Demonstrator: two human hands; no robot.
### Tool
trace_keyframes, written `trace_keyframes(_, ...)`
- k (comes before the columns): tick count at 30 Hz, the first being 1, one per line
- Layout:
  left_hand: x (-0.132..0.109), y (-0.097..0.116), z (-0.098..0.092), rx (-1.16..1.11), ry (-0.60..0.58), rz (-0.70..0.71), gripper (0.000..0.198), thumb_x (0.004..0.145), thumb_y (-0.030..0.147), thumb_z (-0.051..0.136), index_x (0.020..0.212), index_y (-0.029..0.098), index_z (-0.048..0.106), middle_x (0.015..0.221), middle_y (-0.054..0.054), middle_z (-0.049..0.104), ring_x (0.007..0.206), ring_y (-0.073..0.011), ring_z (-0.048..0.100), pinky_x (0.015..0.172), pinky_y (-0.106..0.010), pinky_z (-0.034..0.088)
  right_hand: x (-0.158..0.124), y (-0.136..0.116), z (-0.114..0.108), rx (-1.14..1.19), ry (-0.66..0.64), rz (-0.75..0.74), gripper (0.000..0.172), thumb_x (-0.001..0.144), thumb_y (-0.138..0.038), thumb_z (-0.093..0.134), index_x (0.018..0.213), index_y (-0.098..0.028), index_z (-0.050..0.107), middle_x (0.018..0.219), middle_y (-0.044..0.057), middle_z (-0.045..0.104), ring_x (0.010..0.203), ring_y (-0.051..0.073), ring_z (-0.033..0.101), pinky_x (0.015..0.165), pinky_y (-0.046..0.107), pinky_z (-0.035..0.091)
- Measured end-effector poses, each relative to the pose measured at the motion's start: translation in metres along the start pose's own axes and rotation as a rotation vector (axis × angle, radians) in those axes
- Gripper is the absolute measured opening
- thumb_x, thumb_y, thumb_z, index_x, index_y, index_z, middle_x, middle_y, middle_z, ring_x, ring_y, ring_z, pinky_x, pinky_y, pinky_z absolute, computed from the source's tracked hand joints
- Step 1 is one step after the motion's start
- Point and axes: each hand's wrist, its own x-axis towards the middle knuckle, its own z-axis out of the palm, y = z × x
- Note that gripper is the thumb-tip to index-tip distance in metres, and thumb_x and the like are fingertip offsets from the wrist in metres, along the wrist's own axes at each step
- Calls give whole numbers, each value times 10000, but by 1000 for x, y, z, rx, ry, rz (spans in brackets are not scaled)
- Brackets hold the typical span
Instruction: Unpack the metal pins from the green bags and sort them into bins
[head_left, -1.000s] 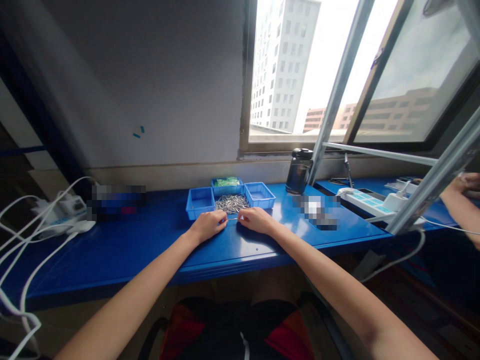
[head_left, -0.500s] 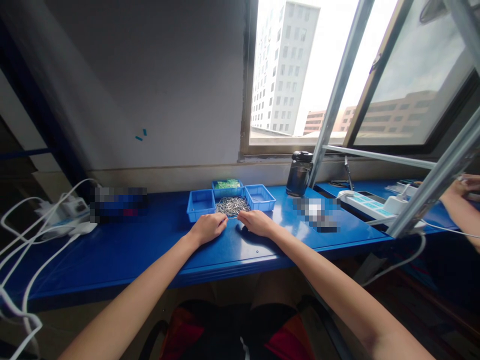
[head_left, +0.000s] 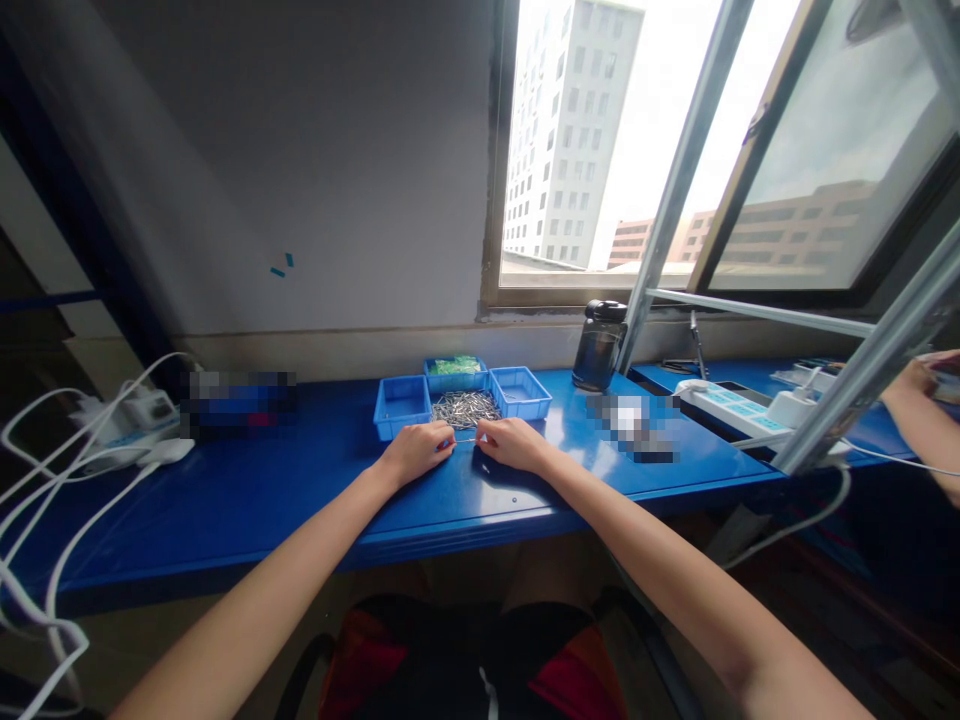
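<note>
My left hand [head_left: 421, 450] and my right hand [head_left: 511, 444] rest near the middle of the blue table, fingers closed in a pinch. A thin, light metal rod [head_left: 465, 441] spans the small gap between their fingertips, an end in each hand. Its ends are hidden by the fingers. Just beyond lies a pile of small shiny metal pieces [head_left: 466, 407], too small to name exactly. Around the pile stand a left blue bin [head_left: 403, 428], a right blue bin [head_left: 523, 409] and a rear blue bin [head_left: 448, 384] with green-looking packets [head_left: 456, 366] in it.
A dark bottle [head_left: 598, 348] stands by the window frame. Right of it lie blurred items and a white power strip [head_left: 739, 408]. White cables and plugs [head_left: 146, 420] crowd the left. A metal post [head_left: 847, 370] rises at right, with another person's hand [head_left: 916, 380] beyond.
The thin rod between my fingertips shows more plainly now. Both hands have barely shifted.
</note>
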Motion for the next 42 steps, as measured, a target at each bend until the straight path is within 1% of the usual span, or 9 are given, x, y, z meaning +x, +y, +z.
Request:
trace_keyframes(10,-2,0,0,46,-2,-59,267,891,310,363,862,199,604,775,-42,672,720,-178,634,612,-235,430,1,0,-1,-32,-5,14,255,934,-296,337,940,-180,564,792,58,663,711,157,615,594,217,323)
trace_keyframes(19,-1,4,-3,116,-75,-133,313,908,358,314,921,198,583,751,-64,683,704,-211,654,608,-261,439,-1,-2,-6,-59,19,71,268,927,-338,345,965,-187,563,786,52,668,703,160,616,586,211,329)
trace_keyframes(22,-1,4,-3,134,-87,-177,322,907,371,308,961,203,576,766,-67,681,728,-221,655,627,-272,447,1,2,-8,-82,98,181,284,927,-315,321,1026,-178,549,780,60,670,693,172,621,583,220,334)
trace_keyframes(26,-1,1,-1,157,-110,-257,313,890,365,342,1054,215,562,833,-78,685,758,-238,654,652,-293,461,2,19,-10,-147,290,529,291,916,-298,318,1061,-182,542,759,62,669,699,185,627,600,231,361)
trace_keyframes(30,-1,0,0,167,-138,-320,354,886,371,336,1119,211,549,890,-101,684,801,-262,649,677,-325,468,0,32,-10,-177,283,711,276,888,-337,382,1030,-200,575,792,73,677,744,208,638,625,249,396)
trace_keyframes(32,0,-1,1,164,-154,-338,372,884,381,333,1127,207,553,903,-109,682,814,-268,645,684,-332,468,0,32,-9,-154,254,689,311,894,-345,369,1090,-194,556,807,84,677,774,217,637,645,260,408)
trace_keyframes(35,0,-1,1,151,-172,-351,373,877,390,344,1115,216,572,911,-104,681,818,-264,643,687,-329,466,1,25,-7,-80,193,502,352,912,-319,335,1191,-176,495,809,82,677,780,201,632,668,257,408)
trace_keyframes(38,0,-1,1,137,-181,-362,373,874,394,349,1104,221,586,927,-96,680,830,-253,640,697,-317,463,2,16,-4,-18,105,295,268,894,-288,391,1085,-215,565,801,33,675,756,164,627,654,223,397)
trace_keyframes(42,1,0,0,125,-185,-365,374,872,390,350,1113,226,584,957,-93,678,849,-255,637,702,-317,464,2,9,1,21,41,167,219,859,-285,479,1038,-228,591,885,24,661,782,147,617,660,207,394)
